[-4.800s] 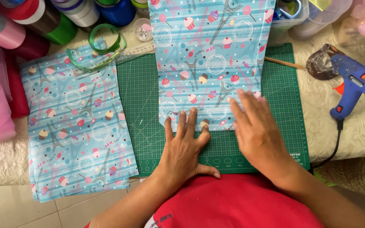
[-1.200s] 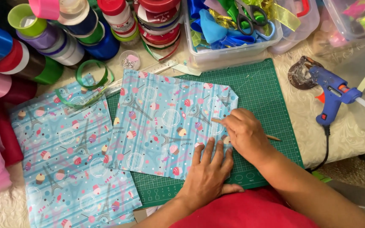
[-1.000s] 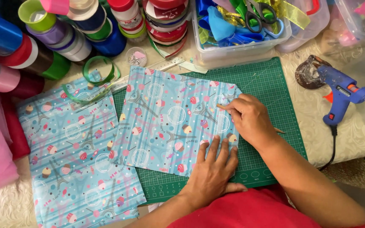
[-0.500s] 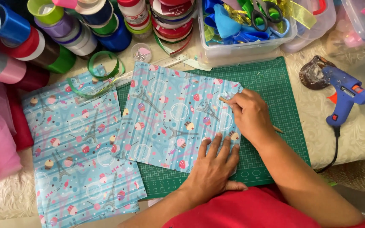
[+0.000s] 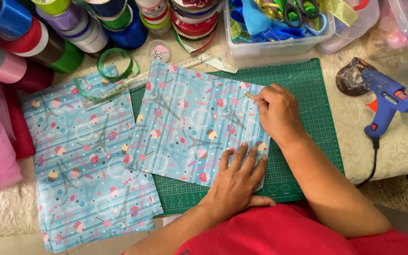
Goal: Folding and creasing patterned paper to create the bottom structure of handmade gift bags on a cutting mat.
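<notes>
Green cutting mat (image 5: 308,94), left hand (image 5: 237,182) flat on patterned paper (image 5: 190,123), right hand (image 5: 279,113) gripping stick (image 5: 250,96)

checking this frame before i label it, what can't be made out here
- Wooden stick, head view: only its tip shows; the right hand covers the rest.
- Folded patterned sheet: near right corner hidden under the left hand.
- Ribbon spools: cut off by the top edge.
- Glue gun cord: runs off the table edge.
</notes>
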